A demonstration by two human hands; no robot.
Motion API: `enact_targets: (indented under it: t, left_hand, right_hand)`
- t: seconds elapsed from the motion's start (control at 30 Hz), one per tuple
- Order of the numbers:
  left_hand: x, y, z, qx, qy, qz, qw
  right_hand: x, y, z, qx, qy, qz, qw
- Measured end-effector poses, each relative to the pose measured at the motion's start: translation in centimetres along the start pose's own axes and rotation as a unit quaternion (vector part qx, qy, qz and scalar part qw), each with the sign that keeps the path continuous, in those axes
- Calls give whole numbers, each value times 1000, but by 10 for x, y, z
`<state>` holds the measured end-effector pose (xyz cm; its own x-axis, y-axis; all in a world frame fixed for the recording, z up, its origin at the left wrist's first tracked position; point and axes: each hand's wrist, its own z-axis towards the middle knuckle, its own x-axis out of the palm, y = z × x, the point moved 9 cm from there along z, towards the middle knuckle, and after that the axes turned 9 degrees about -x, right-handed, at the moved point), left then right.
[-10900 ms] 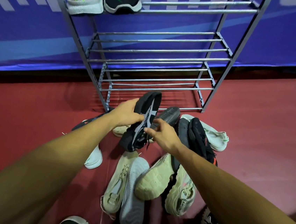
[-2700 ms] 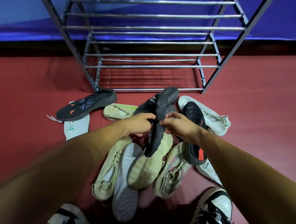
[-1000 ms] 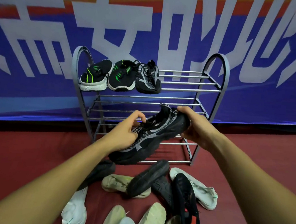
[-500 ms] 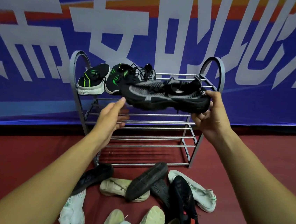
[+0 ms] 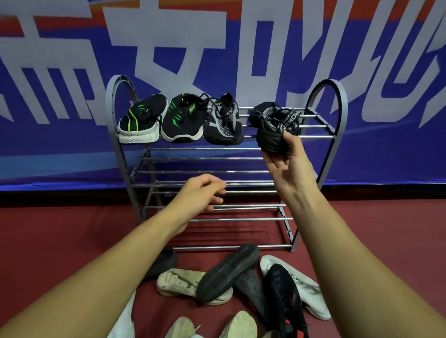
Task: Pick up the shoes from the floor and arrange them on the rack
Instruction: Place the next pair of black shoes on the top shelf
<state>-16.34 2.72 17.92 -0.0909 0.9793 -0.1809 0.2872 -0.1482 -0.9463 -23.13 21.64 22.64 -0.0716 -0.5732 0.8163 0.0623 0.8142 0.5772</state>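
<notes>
Hanging loosely curled and holding nothing, the left hand [image 5: 202,194] is hovering before the middle shelves of the rack [image 5: 343,115]. Right of it, the right hand [image 5: 286,161] is reaching up, palm upward, gripping the near end of the black shoe [image 5: 273,124], which is sitting on the top shelf beside three other shoes [image 5: 184,119].

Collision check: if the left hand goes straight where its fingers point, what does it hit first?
Probably the rack's middle-shelf rails, just ahead of the left hand. Nothing shows between them, though depth is unclear from this single view.
</notes>
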Motion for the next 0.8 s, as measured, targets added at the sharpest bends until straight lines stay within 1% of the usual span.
enact_targets:
  t: [0.13, 0.37, 0.47, 0.53, 0.63, 0.8]
  left_hand:
    - [-4, -1, 11, -6, -10, -24, 1000]
    - [0, -26, 36, -47, -19, -140, 989]
    - [9, -43, 45, -61, -24, -171, 983]
    - [13, -48, 49, -69, -24, -219, 973]
    - [15, -49, 55, -79, -3, -292, 953]
    - [24, -48, 64, -86, 8, -338, 937]
  right_hand:
    - [2, -9, 11, 1, 12, -26, 1000]
    - [-1, -7, 26, -11, 6, -75, 997]
    - [-3, -12, 31, -3, 7, -76, 997]
    - [-2, -17, 34, 2, 10, -82, 997]
    - [-2, -25, 37, 6, 1, -66, 998]
    - [4, -27, 45, -24, -18, -70, 997]
